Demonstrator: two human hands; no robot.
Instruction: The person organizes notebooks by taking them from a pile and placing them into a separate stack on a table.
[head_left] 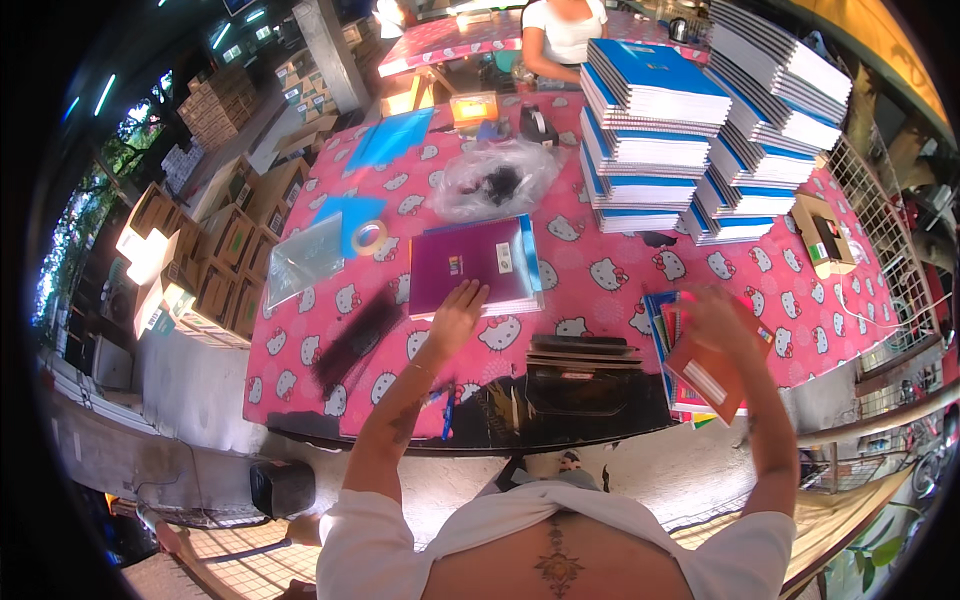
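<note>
Purple cover on the notebook (432, 283), which lies near the middle of the pink tablecloth (600, 275) with blue showing at its far and right edges. Left hand (462, 305) is laid on its near edge, fingers pretty much straight and close together, not wrapped around anything. My guess is that's just to keep it from sliding.

Right hand (712, 322) is over on the right, on an orange-red booklet (715, 370) sitting askew on a small pile of colourful ones. It's blurry, so I can't tell if the fingers are pinching it or just resting there. That pile is probably near the edge so it's an easy reach.

Tall stacks of blue spiral notebooks (655, 75) stand far right, likely to leave elbow room. The tape roll (370, 238) is left of the purple one, beside a clear plastic sleeve (305, 262), so probably parked handy.

Label-wise: the purple cover has a small multicoloured patch plus a white sticker to its right, and the booklet has a white label panel. Print's too tiny to make out. Tablecloth's all cartoon cat faces, lol.
</note>
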